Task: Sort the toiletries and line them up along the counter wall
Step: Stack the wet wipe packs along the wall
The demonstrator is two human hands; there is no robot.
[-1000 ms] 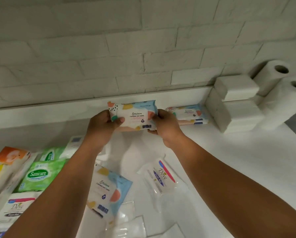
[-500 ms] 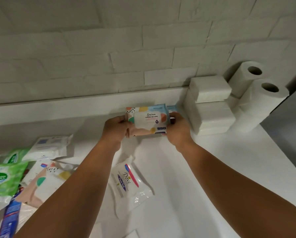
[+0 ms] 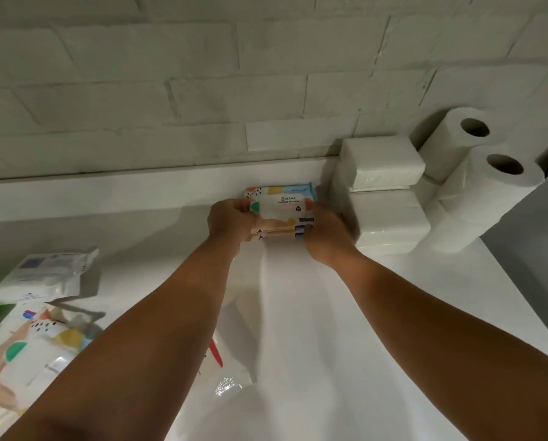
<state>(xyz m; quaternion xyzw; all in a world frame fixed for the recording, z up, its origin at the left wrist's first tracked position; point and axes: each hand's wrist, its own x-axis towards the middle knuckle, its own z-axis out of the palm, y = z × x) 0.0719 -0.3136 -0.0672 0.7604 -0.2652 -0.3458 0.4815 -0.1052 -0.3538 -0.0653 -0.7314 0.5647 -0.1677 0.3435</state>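
Left hand [image 3: 231,221] and right hand [image 3: 326,232] each grasp one end of the top wipes pack [image 3: 282,203]. It sits on a stack of packs [image 3: 279,235] at the counter wall [image 3: 139,192], just beside the tissue packs [image 3: 383,192].

- I see a white counter [image 3: 329,313] running to the far wall.
- Far right: paper rolls [image 3: 488,198], with stacked white tissue packs [image 3: 390,214] touching them.
- Just left of those: a wet-wipes stack [image 3: 285,203].
- Near left: loose wipe packs [image 3: 34,278].
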